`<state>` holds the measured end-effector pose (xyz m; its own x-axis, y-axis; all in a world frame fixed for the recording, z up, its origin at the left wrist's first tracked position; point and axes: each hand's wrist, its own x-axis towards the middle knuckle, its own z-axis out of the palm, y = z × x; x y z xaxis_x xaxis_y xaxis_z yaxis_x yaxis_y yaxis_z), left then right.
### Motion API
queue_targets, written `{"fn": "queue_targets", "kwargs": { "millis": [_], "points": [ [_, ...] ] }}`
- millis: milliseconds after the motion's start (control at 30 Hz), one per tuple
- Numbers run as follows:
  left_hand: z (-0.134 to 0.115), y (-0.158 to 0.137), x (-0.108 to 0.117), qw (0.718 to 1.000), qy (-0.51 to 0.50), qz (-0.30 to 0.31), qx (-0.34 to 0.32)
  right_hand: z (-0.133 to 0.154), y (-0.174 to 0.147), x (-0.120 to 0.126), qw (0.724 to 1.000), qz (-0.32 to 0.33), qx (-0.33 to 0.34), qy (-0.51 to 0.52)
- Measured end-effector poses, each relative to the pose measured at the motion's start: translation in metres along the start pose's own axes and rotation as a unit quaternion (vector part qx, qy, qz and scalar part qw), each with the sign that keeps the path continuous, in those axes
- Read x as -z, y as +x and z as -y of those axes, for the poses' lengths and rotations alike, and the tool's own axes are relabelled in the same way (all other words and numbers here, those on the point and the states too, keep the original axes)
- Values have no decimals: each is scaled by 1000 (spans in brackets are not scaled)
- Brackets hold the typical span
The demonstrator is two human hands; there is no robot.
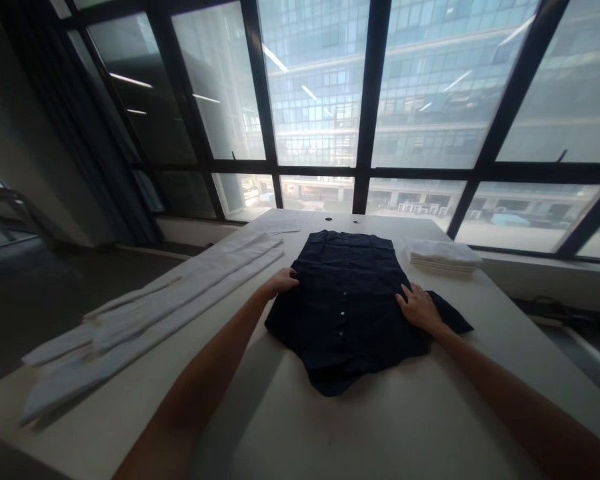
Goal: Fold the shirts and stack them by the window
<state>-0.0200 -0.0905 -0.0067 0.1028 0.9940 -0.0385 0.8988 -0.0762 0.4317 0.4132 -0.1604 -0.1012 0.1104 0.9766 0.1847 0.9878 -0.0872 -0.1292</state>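
A dark navy button-up shirt lies spread on the white table, its row of small pale buttons facing up and its rounded hem toward me. My left hand is closed at the shirt's left edge, the fingers pinching the cloth there. Flat on the right side of the shirt rests my right hand, fingers stretched out and slightly spread. Beyond that hand a sleeve-like flap of the same dark cloth sticks out to the right.
Long folded white cloths lie along the table's left side. A neat stack of folded white cloth sits at the back right. Thin white sheets are at the far left of the white table. Tall windows stand behind.
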Motion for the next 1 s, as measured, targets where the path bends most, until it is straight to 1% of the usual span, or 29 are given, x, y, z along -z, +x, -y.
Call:
{"fn": "queue_targets", "kwargs": {
  "millis": [67,167,233,267,300,333,367,400,433,467,533,567,600,667,733,833,900,1000],
  "points": [
    [19,2,27,1000,-4,6,26,0,0,-1,1000,-4,6,-2],
    [52,0,66,996,30,-15,85,1,0,-1,1000,-8,7,0],
    [68,-3,82,988,71,-50,131,1,0,-1,1000,-10,5,8],
    [71,-3,85,981,93,-76,154,0,0,-1,1000,-12,4,14],
    [71,-3,85,975,114,-106,161,0,0,-2,1000,-14,2,20],
    [67,-2,82,971,131,-134,150,0,0,-2,1000,-16,1,25],
    [60,0,75,969,143,-157,123,-1,0,-2,999,-18,1,28],
    [50,2,65,972,146,-170,76,-1,-1,-2,999,-19,2,28],
    [38,4,52,976,140,-167,14,-1,-1,-2,999,-20,4,26],
    [27,6,37,979,130,-154,-40,-1,-1,-2,1000,-21,7,22],
    [6,8,4,976,94,-92,-175,-1,-2,-1,1000,-21,11,16],
    [-1,9,-12,972,87,-57,-212,-1,-2,0,1000,-20,12,15],
    [-5,9,-27,969,90,-34,-228,-1,-2,0,1000,-19,13,15],
    [-5,8,-47,969,112,-14,-218,-2,-2,1,1000,-16,17,17],
    [1,7,-57,971,137,-15,-198,-4,0,1,999,-14,25,22],
    [11,7,-57,969,162,-25,-182,-12,7,2,998,-13,43,34],
    [14,7,-55,969,172,-31,-174,-18,10,2,998,-13,48,41],
    [13,8,-55,970,176,-32,-166,-22,11,3,999,-16,36,31]
  ]
}}
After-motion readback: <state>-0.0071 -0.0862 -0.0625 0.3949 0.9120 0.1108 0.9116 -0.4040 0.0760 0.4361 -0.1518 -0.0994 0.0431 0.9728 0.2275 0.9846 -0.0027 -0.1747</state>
